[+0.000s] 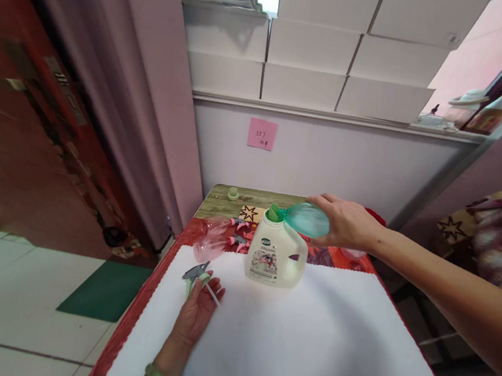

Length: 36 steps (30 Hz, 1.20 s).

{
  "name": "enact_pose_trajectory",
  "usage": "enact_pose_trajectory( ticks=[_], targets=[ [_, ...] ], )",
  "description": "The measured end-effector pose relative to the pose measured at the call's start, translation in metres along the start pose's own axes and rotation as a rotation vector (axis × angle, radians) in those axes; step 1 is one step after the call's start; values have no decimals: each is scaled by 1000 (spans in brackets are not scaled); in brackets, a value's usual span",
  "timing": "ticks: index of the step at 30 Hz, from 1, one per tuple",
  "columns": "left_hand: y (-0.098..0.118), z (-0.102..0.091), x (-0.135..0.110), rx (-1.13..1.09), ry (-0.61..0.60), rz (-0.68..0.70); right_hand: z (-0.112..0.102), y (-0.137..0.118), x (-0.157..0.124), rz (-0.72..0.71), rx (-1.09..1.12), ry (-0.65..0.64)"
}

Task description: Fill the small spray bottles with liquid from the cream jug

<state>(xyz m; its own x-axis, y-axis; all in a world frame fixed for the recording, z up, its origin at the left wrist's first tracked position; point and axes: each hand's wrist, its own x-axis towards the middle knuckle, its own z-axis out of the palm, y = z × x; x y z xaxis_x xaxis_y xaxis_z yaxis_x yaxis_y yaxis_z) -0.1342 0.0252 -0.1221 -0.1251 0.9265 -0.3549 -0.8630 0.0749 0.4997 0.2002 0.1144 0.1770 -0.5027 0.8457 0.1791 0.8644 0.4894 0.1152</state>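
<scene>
Left hand (197,311) rests on the white cloth (305,341), fingers curled round a spray trigger head (197,274). Farther back, right hand (347,224) grips a green bottle (307,219), tipped against the detergent jug (275,255) mouth.

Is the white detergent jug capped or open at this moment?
Open. The white jug stands upright on the white cloth with its green spout bare; a small green cap lies apart near the table's far edge.
</scene>
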Motion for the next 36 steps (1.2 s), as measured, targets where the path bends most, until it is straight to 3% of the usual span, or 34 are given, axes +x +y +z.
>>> enact_pose_trajectory(
  ticks=[8, 15, 23, 28, 36],
  targets=[
    [-2, -7, 5, 3, -14, 1, -32, -18, 20, -85, -258, -112],
    [-2, -7, 5, 20, -25, 0, -50, -34, 45, -312, -492, -106],
    [-3, -7, 5, 21, -50, -4, -59, -50, 61, -489, -741, -71],
    [-3, -8, 7, 24, -51, -1, -59, -55, 69, -582, -762, -49],
    [-4, -7, 5, 23, -48, -1, -60, -64, 79, -613, -795, -116]
  ],
)
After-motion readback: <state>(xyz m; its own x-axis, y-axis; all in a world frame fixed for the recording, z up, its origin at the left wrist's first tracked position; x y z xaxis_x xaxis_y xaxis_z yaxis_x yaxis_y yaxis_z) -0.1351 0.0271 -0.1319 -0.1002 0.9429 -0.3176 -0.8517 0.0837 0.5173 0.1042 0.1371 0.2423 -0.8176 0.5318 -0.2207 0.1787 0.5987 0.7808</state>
